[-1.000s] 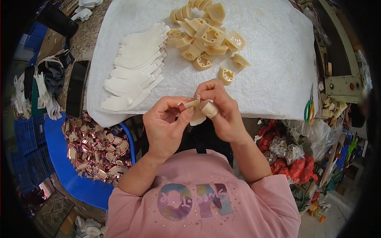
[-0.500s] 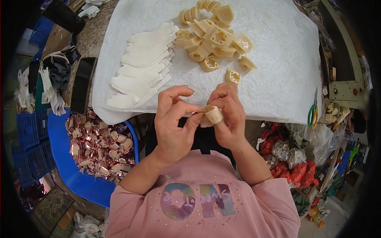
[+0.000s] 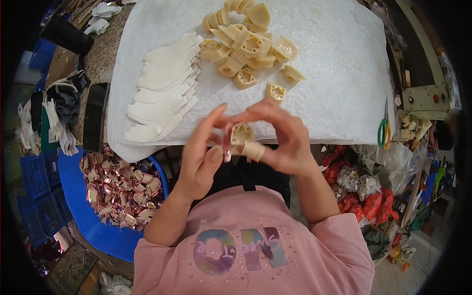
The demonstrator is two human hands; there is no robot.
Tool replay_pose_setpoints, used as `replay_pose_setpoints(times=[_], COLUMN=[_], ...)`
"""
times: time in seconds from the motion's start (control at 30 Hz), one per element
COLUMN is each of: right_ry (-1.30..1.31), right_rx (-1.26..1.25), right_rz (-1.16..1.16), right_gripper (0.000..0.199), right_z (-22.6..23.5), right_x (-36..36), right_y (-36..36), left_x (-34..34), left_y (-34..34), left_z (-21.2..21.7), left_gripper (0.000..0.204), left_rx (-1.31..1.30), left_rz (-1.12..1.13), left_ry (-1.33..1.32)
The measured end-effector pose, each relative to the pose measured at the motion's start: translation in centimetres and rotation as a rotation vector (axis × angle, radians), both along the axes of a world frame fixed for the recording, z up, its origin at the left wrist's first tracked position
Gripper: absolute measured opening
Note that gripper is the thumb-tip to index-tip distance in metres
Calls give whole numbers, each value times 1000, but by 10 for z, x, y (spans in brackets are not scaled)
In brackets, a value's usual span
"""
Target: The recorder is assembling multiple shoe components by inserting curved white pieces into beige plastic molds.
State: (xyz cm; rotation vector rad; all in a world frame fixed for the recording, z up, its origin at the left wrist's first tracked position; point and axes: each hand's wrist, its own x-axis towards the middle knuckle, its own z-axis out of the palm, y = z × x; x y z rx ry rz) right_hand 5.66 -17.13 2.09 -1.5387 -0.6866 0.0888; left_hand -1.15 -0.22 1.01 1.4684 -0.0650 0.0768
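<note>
- the left hand and right hand meet in the air just off the near edge of the tabletop, over the lap.
- between them sits a small cream moulded piece with a thin rose-gold foil piece against its left side.
- left thumb and index finger curl around the foil edge, pinching it to the cream piece; the other left fingers stand loosely spread.
- the right fingers arch over the top and the thumb props from below, so the piece is pinched from both sides.
- to do this well, in my judgement: keep the cream piece steady with the right hand and let the left fingertips press the foil on evenly, without creasing it.
- the cream piece's holed face points up toward the camera; its long axis seems to run from upper left down to the lower right, toward the right palm, though fingers hide part of it.
- more cream pieces lie heaped near the far edge of the white cloth.
</note>
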Motion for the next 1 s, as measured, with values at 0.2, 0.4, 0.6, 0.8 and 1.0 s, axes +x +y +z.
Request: replay_pose_setpoints(times=[0.2,0.4,0.6,0.8,1.0], right_ry=[-212,496,787,169,576], right_rx=[-110,92,108,11,420], right_rz=[-1,135,377,63,131], right_gripper=[42,25,12,21,36], right_z=[-10,-6,-2,-26,-28], right_x=[-11,-16,-8,-30,-48], right_y=[7,11,15,27,35], left_x=[-1,-4,-1,-9,2], left_y=[-14,-16,-36,-31,-33], left_z=[3,-6,0,-1,-2], left_gripper=[46,62,67,61,40], left_rx=[-329,-445,2,31,-112], left_rz=[-190,-227,115,83,255], left_ry=[231,120,-139,-56,-39])
